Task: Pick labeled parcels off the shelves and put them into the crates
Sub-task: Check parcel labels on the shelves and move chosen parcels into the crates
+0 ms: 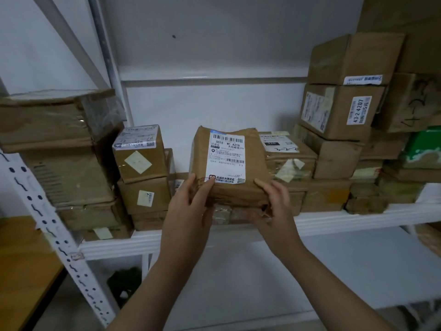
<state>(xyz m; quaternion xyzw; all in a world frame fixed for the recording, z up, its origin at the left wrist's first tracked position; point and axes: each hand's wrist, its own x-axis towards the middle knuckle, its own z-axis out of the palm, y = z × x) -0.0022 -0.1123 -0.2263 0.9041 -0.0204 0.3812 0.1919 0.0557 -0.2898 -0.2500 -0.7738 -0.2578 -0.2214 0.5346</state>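
Gripping a brown parcel [229, 189] by its lower corners, both hands hold it tilted up at the front of the white shelf [358, 218], with its label [226, 156] facing the camera. The left hand [188, 206] has its fingers [207, 187] curled round the lower left corner. The right hand [276, 206] clasps the lower right edge, thumb on top and fingers tucked beneath. Boxes [140, 156] are stacked on the shelf to the left, and a taller stack [343, 111] stands to the right.

Brown cardboard parcel [230, 167] bearing a white label [226, 157] with black barcodes; white metal shelf [334, 219]; green box [423, 146] at right; pale grey wall [214, 39].
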